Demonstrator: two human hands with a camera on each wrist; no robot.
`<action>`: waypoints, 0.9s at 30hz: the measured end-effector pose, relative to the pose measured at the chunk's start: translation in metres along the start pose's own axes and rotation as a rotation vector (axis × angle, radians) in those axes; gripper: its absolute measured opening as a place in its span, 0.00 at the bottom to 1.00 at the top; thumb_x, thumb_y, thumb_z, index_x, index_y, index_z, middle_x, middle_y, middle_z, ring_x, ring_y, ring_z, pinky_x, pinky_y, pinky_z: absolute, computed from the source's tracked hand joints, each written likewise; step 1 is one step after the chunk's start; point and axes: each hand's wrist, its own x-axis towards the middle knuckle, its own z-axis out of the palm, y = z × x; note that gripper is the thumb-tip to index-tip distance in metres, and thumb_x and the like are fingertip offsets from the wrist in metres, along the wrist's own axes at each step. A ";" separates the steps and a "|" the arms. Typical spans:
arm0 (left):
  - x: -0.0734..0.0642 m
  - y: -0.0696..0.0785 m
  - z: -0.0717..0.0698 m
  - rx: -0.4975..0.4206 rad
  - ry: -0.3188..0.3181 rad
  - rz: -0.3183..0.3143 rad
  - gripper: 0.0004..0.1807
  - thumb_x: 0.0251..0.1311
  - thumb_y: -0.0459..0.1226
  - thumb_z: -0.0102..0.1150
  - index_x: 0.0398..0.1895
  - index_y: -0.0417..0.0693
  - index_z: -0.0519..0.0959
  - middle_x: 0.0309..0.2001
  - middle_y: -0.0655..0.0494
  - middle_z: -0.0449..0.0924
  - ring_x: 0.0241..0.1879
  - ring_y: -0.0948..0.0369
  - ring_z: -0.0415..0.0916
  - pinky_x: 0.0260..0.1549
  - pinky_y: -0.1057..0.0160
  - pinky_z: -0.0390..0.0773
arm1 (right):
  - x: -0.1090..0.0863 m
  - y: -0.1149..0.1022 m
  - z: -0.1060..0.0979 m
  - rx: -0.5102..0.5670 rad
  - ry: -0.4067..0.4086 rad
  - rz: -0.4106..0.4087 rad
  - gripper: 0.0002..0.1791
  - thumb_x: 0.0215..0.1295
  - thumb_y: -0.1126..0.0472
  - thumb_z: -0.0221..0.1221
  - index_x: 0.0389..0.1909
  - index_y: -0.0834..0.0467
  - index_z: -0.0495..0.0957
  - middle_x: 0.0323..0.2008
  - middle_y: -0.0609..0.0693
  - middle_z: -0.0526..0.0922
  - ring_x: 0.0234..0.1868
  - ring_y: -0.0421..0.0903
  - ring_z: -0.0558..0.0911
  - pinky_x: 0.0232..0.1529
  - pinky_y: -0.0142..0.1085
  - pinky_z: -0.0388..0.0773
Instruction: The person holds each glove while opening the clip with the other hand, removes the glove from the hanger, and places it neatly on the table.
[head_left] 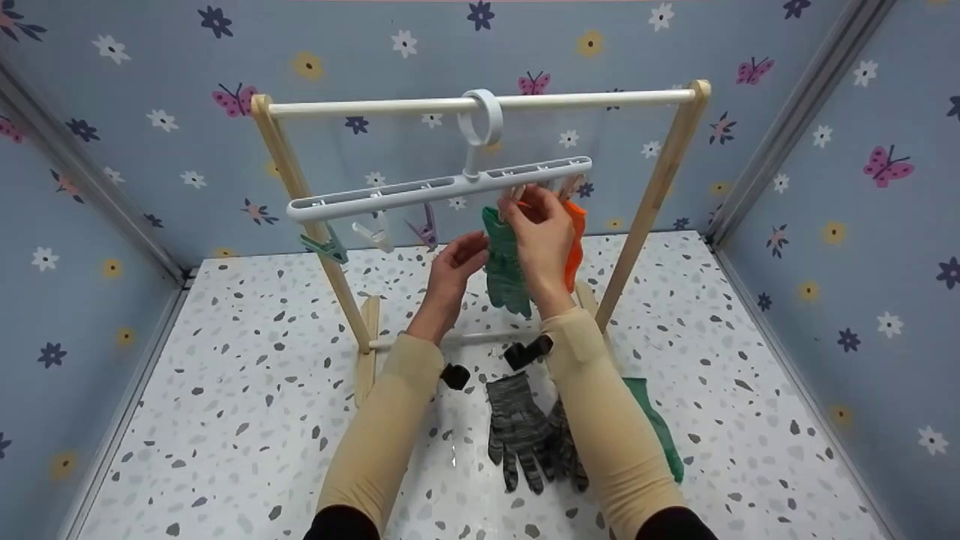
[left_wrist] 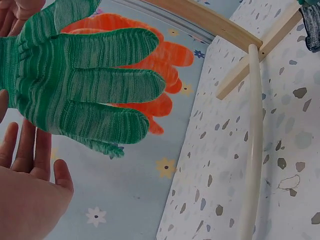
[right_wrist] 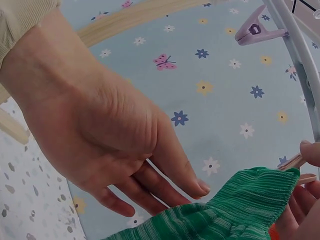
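Note:
From a white hanger (head_left: pixel 390 196) hangs a green knitted glove (head_left: pixel 505 262), its fingers pointing down. My right hand (head_left: pixel 546 232) pinches a pale pink clothespin (right_wrist: pixel 292 161) at the glove's cuff, close under the hanger bar. Beside the glove, my left hand (head_left: pixel 456 264) has loosely bent fingers and holds nothing; in the left wrist view its fingertips lie close to the glove, and contact is unclear. An orange glove (head_left: pixel 576 244) hangs just behind, partly hidden by the green glove and my right hand.
A wooden stand (head_left: pixel 292 169) carries the hanger on its white top rod (head_left: pixel 375 109). Green (head_left: pixel 326 246), white (head_left: pixel 375 234) and purple (head_left: pixel 426 226) clothespins hang at the left. Grey gloves (head_left: pixel 517 420) and a green piece of fabric (head_left: pixel 656 424) lie on the speckled surface.

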 end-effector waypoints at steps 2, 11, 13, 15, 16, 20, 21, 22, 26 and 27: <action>-0.001 0.002 0.001 0.010 0.006 -0.006 0.22 0.66 0.32 0.62 0.63 0.40 0.75 0.58 0.46 0.77 0.59 0.55 0.73 0.59 0.59 0.72 | -0.001 0.000 0.000 -0.001 0.001 -0.004 0.21 0.61 0.56 0.71 0.52 0.59 0.82 0.48 0.51 0.85 0.48 0.46 0.83 0.52 0.36 0.78; -0.005 0.009 0.001 0.094 0.011 -0.056 0.21 0.67 0.39 0.63 0.61 0.41 0.76 0.55 0.48 0.77 0.55 0.55 0.73 0.58 0.58 0.73 | -0.003 0.000 -0.004 -0.012 0.039 -0.032 0.19 0.59 0.57 0.72 0.49 0.61 0.84 0.45 0.52 0.86 0.46 0.46 0.84 0.50 0.35 0.80; -0.006 0.010 0.000 0.087 0.005 -0.057 0.21 0.67 0.38 0.63 0.60 0.41 0.77 0.54 0.48 0.77 0.53 0.55 0.73 0.57 0.58 0.74 | -0.004 0.000 -0.004 -0.025 0.050 -0.027 0.19 0.59 0.56 0.72 0.49 0.60 0.84 0.45 0.52 0.86 0.46 0.46 0.84 0.50 0.35 0.80; -0.007 0.012 0.000 0.073 -0.001 -0.057 0.20 0.67 0.37 0.63 0.59 0.40 0.78 0.52 0.47 0.77 0.51 0.55 0.74 0.56 0.58 0.75 | -0.004 -0.001 -0.005 -0.036 0.060 -0.022 0.19 0.59 0.56 0.72 0.48 0.60 0.84 0.44 0.52 0.86 0.45 0.46 0.83 0.49 0.35 0.80; -0.008 0.013 0.000 0.067 -0.002 -0.057 0.19 0.67 0.37 0.63 0.59 0.39 0.78 0.52 0.47 0.77 0.50 0.55 0.74 0.55 0.58 0.75 | -0.004 -0.001 -0.004 -0.041 0.067 -0.019 0.18 0.58 0.56 0.73 0.47 0.60 0.84 0.43 0.52 0.86 0.44 0.46 0.83 0.49 0.35 0.80; -0.008 0.015 0.000 0.050 -0.001 -0.063 0.17 0.67 0.36 0.63 0.57 0.39 0.79 0.49 0.48 0.77 0.48 0.56 0.74 0.52 0.58 0.76 | -0.004 -0.003 -0.003 -0.032 0.073 -0.013 0.18 0.58 0.58 0.73 0.46 0.61 0.83 0.43 0.54 0.86 0.44 0.49 0.83 0.48 0.36 0.81; -0.008 0.014 0.001 0.044 0.004 -0.068 0.17 0.67 0.36 0.63 0.56 0.39 0.79 0.48 0.49 0.77 0.47 0.57 0.73 0.51 0.59 0.77 | -0.004 -0.003 -0.003 -0.031 0.073 -0.015 0.18 0.57 0.58 0.73 0.45 0.61 0.83 0.43 0.54 0.86 0.43 0.49 0.83 0.47 0.36 0.81; -0.009 0.014 0.001 0.041 0.008 -0.071 0.16 0.67 0.36 0.63 0.55 0.40 0.80 0.47 0.49 0.77 0.46 0.57 0.73 0.50 0.59 0.77 | -0.004 -0.003 -0.003 -0.031 0.071 -0.019 0.17 0.58 0.58 0.73 0.45 0.61 0.83 0.42 0.54 0.86 0.43 0.49 0.83 0.47 0.36 0.81; -0.011 0.013 0.005 0.031 0.023 -0.085 0.13 0.67 0.35 0.63 0.51 0.40 0.81 0.44 0.50 0.77 0.43 0.58 0.74 0.47 0.61 0.77 | -0.004 -0.001 -0.005 -0.045 0.075 -0.051 0.15 0.57 0.58 0.73 0.42 0.60 0.84 0.40 0.52 0.86 0.40 0.47 0.83 0.44 0.35 0.81; -0.012 0.013 0.006 0.029 0.024 -0.090 0.12 0.66 0.35 0.63 0.50 0.40 0.82 0.43 0.50 0.78 0.43 0.58 0.74 0.46 0.61 0.77 | -0.004 0.000 -0.006 -0.051 0.080 -0.066 0.14 0.57 0.58 0.73 0.41 0.60 0.84 0.38 0.52 0.86 0.39 0.46 0.82 0.43 0.35 0.81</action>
